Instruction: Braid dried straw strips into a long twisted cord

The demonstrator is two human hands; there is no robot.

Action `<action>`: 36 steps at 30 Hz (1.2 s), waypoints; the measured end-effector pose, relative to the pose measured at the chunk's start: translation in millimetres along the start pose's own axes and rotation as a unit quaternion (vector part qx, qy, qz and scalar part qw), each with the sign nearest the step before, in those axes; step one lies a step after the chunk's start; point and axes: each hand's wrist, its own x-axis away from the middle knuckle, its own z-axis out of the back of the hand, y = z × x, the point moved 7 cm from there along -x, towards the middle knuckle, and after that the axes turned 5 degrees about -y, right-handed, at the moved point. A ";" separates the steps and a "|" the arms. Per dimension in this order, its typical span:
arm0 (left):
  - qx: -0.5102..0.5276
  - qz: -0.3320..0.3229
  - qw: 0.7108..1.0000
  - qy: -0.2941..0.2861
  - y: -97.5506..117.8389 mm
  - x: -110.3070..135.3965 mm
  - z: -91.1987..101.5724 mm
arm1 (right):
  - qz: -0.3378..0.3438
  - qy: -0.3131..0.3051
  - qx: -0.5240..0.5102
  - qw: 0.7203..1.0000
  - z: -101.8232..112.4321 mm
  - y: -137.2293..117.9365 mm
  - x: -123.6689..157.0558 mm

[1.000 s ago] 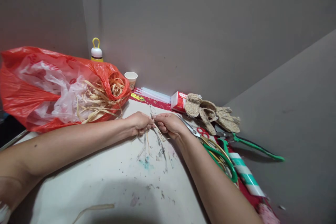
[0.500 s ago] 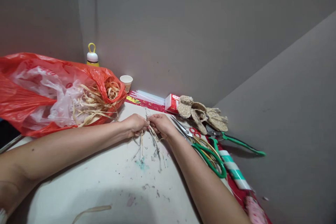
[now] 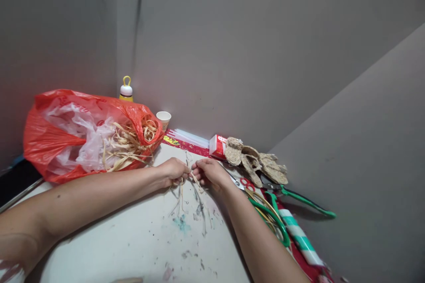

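Note:
My left hand point(image 3: 174, 171) is closed around thin raffia strands point(image 3: 196, 182), whose loose ends hang down over the white tabletop point(image 3: 133, 239). Right beside it, my right hand point(image 3: 210, 174) has its thumb and curled fingers at the same strands, seemingly in a pinch; its fingertips are partly hidden. A thin, greyish end sticks up above the hands. Just left of my forearm, more raffia point(image 3: 128, 143) spills from a red plastic bag point(image 3: 53, 132).
At the back stand a yellow bottle point(image 3: 126, 90) and a paper cup point(image 3: 164, 119). Pale sticks point(image 3: 189, 137), a red box point(image 3: 217, 146) and woven straw pieces point(image 3: 250, 159) follow. Green-handled scissors point(image 3: 272, 219), pliers point(image 3: 305, 199) and a striped roll point(image 3: 300, 236) lie right.
My view has tilted up, so things sit lower in it. My right hand has drawn slightly away from my left, its fingers looser. My left hand keeps its grip on the raffia.

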 end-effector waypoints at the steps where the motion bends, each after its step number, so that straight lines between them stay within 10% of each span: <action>1: -0.002 -0.006 1.000 0.004 0.3 0.8 0.0 | -0.007 -0.026 0.007 1.000 -6.5 -1.2 3.3; 9: -0.033 -0.040 0.999 0.010 2.2 2.4 1.2 | 0.001 -0.155 0.042 0.987 -34.3 -3.0 11.9; 36: -0.147 -0.048 0.987 -0.050 15.4 3.1 5.5 | -0.038 -0.218 0.108 0.969 -25.2 0.7 13.4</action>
